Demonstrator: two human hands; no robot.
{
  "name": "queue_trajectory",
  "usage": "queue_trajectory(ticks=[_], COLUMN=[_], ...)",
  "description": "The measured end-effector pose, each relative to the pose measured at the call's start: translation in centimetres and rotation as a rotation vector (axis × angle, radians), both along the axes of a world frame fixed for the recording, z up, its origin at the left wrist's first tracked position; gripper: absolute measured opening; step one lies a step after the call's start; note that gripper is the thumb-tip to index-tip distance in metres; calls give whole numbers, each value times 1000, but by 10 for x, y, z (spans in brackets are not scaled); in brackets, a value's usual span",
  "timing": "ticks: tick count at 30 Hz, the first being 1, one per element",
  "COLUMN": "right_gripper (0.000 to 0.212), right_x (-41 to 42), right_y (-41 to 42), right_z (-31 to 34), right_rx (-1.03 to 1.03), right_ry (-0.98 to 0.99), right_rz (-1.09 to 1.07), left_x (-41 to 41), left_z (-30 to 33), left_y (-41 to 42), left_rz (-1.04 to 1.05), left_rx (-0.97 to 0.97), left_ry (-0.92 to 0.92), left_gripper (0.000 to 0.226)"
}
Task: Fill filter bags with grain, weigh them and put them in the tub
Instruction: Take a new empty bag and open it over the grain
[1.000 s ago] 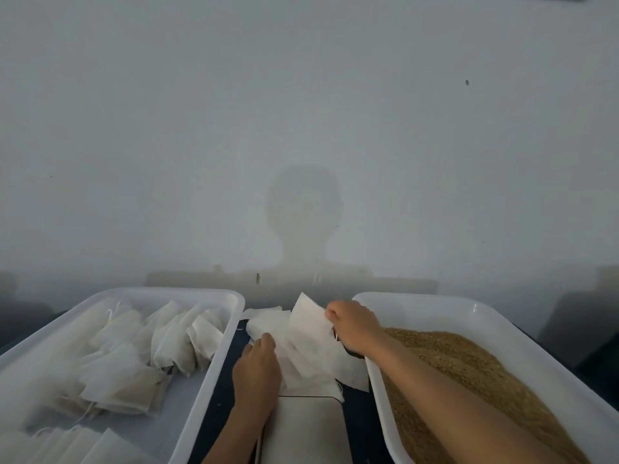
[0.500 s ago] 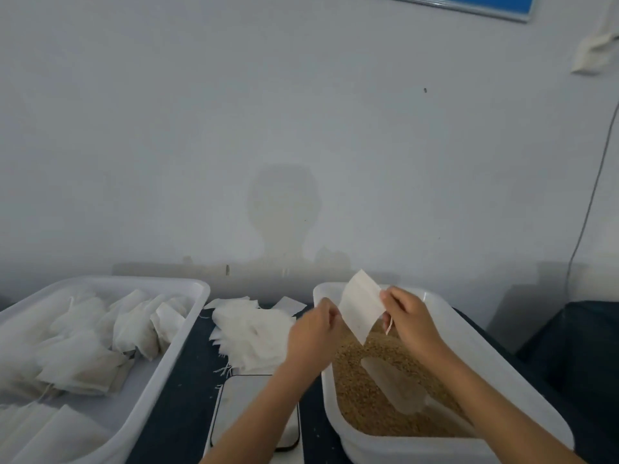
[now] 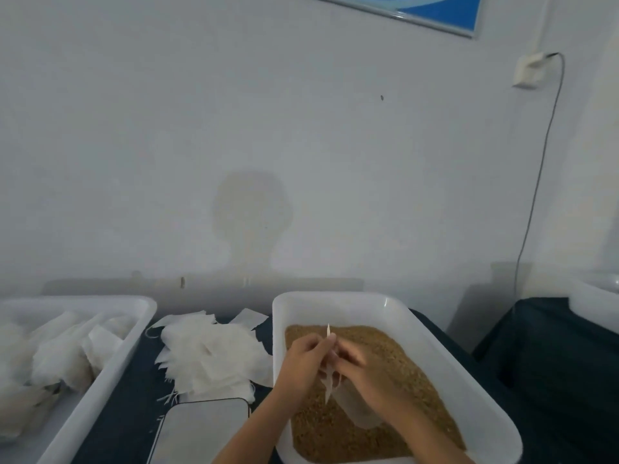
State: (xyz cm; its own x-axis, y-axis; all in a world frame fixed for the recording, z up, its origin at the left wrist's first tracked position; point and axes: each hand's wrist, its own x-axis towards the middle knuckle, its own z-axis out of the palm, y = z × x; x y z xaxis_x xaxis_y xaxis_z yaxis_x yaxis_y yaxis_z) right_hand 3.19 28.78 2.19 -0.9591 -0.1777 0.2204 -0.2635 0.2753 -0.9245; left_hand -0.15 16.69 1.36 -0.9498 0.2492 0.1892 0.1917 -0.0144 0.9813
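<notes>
Fingers (image 3: pixel 315 346) of both hands pinch filter bag (image 3: pixel 330 380) edge-on | hands together over grain (image 3: pixel 395 356)

No legible text, numbers or brand marks observed: framed blue sign (image 3: pixel 432 10) on wall shows no readable characters, scale (image 3: pixel 201 430) face blank.
</notes>
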Motion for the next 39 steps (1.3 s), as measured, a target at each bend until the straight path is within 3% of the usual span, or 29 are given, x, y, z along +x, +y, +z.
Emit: queue_trajectory(ticks=[5, 11, 24, 32, 36, 39], right_gripper=[36, 33, 38, 30, 35, 30], right_x=[-1, -8, -7, -7, -6, -11], right_y=[3, 0, 2, 2, 2, 2], right_z=[0, -3, -4, -5, -5, -7], right_rx=[-118, -111, -177, -13, -41, 125], right_ry=[-15, -67, -116, -76, -78, -48], right_rz=[15, -110, -102, -108, -142, -222], left_x=[2, 7, 7, 3, 2, 2], left_z=[3, 5, 4, -3, -7, -9], left_y=[-6, -6, -7, -6, -5, -4], left_rz=[-42, -128, -213, -86, -28, 21], left_rx=[98, -29, -80, -212, -305, -319], left_ry=[-57, 76, 96, 162, 223, 211], left_gripper=[28, 23, 28, 26, 29, 26])
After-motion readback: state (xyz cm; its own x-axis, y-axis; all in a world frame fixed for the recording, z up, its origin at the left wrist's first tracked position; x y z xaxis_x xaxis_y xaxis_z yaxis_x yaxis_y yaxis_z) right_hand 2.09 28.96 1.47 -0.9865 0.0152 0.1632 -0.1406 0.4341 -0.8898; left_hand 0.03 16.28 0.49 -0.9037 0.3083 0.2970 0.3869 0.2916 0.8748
